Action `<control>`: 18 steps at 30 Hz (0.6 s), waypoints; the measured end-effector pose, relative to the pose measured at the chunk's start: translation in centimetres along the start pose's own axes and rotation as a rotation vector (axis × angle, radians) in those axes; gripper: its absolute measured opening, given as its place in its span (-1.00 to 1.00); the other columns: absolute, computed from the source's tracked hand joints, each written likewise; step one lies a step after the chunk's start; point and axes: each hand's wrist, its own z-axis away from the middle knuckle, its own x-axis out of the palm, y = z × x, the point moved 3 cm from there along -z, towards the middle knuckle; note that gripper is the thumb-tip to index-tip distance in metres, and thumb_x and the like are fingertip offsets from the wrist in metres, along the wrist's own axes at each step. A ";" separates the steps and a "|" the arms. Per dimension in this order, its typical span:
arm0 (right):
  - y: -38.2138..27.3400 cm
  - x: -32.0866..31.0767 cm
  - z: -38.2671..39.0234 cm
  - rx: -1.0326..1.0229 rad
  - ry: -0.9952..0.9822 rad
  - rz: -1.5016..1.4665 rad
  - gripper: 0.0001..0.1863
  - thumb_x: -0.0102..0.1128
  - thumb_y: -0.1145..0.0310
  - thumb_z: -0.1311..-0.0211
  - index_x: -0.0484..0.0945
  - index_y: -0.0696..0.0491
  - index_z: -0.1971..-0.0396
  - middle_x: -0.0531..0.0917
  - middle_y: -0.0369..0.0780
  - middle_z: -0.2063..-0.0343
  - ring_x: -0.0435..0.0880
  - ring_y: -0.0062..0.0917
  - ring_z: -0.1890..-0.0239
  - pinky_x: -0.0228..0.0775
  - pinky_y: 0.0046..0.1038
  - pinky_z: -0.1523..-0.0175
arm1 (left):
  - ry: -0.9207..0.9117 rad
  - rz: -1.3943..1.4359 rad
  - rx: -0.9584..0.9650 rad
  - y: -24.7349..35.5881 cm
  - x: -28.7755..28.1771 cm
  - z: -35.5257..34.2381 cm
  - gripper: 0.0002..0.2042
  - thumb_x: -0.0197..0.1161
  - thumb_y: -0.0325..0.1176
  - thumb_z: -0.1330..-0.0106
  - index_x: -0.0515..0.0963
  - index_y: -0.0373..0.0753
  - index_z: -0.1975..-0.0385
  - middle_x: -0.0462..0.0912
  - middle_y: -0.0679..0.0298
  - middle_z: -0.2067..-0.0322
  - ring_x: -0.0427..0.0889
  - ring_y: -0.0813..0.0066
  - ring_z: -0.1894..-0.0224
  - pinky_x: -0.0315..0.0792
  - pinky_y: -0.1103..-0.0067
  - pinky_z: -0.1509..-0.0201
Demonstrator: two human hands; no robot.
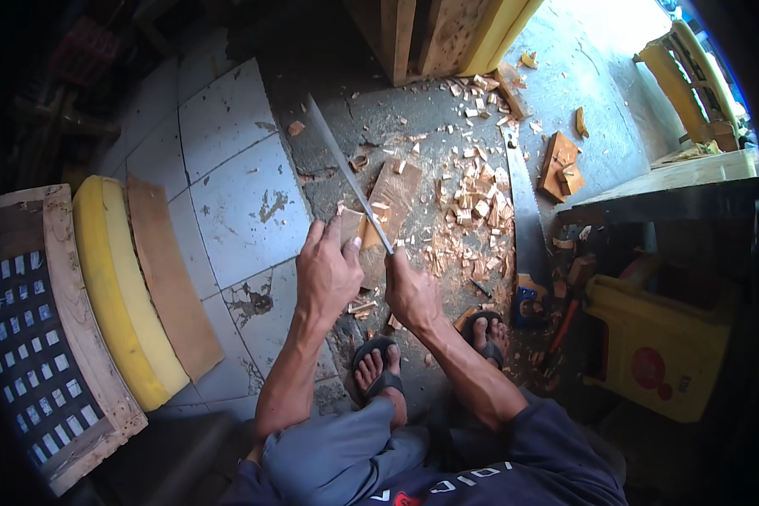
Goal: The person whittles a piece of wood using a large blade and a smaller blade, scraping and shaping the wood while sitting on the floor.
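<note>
My right hand (413, 295) is closed around the grip of a machete (342, 158), whose long straight blade points up and to the left. The grip itself is hidden in my fist. My left hand (325, 274) is closed on a small wood block (353, 224), thumb on its near side. The lower part of the blade crosses close beside this block; whether they touch I cannot tell. Beneath both lies a flat wooden board (401, 190) on the floor. Wood chips (481, 198) are scattered to its right.
A handsaw (527, 228) lies right of the chips, near my right sandalled foot (489, 336). Farther right are brown wood pieces (558, 167), a low table (675, 187) and a yellow plastic container (649, 346). At left stand a yellow curved piece (122, 287) and a wood-framed black grid (38, 354).
</note>
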 end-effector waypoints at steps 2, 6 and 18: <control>0.2 -0.2 -1.2 0.117 -0.247 0.120 -0.76 0.15 0.55 -0.39 0.43 0.19 -0.01 0.55 -0.04 0.67 0.60 -0.13 0.71 0.37 -0.13 0.59 | 0.021 0.018 -0.018 -0.4 -0.4 -0.2 -0.61 0.29 -0.41 -0.33 0.55 -0.50 -0.10 0.59 -0.11 0.19 0.64 -0.10 0.18 0.52 0.23 0.05; 0.3 0.0 0.4 -0.241 0.428 -0.283 -0.82 0.03 0.33 -0.55 0.41 0.14 0.08 0.51 -0.09 0.76 0.52 -0.24 0.79 0.28 -0.18 0.66 | -0.039 0.018 -0.017 0.2 0.2 -0.6 -0.58 0.25 -0.43 -0.34 0.49 -0.55 -0.14 0.56 -0.12 0.14 0.64 -0.12 0.13 0.54 0.22 0.01; -0.4 -0.2 -1.7 -0.041 -0.016 -0.067 -0.86 0.00 0.37 -0.51 0.35 0.11 0.11 0.56 0.02 0.71 0.57 -0.07 0.74 0.33 -0.06 0.62 | 0.031 0.003 -0.005 -0.9 -0.5 -0.7 -0.63 0.23 -0.43 -0.36 0.50 -0.53 -0.09 0.56 -0.13 0.13 0.64 -0.15 0.12 0.55 0.20 -0.01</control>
